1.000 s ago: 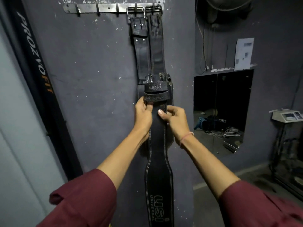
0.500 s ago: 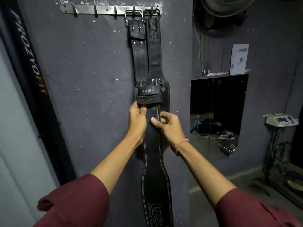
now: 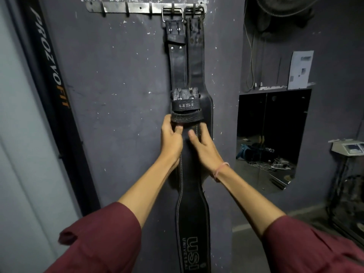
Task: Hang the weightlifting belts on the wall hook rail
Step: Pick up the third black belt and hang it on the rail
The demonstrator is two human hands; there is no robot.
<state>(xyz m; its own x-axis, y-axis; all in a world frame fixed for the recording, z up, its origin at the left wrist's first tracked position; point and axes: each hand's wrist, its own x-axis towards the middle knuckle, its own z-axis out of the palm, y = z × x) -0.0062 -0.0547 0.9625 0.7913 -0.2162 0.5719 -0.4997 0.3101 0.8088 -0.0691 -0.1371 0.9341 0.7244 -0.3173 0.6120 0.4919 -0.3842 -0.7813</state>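
Observation:
A metal hook rail (image 3: 137, 6) is screwed high on the dark wall. Two black leather belts hang from its right-hand hooks by their buckles: a narrower one (image 3: 178, 62) on the left and a wider one (image 3: 197, 62) beside it. A third black belt (image 3: 192, 219) printed "USI UNIVERSAL" runs down in front of them, its buckle and leather loop (image 3: 185, 113) at the top. My left hand (image 3: 171, 136) grips this belt's left edge just under the loop. My right hand (image 3: 202, 143) holds the strap from the right, thumb on its front.
Several hooks at the left of the rail are bare. A black "PROZVOFIT" post (image 3: 51, 79) leans at the left. To the right are a mirror (image 3: 271, 138), a paper notice (image 3: 300, 69), a fan (image 3: 279, 6) above and a small device on a stand (image 3: 348, 148).
Both hands have slid slightly down the front belt below its loop, and the right fingers have shifted on the strap. The belts still hang from the rail.

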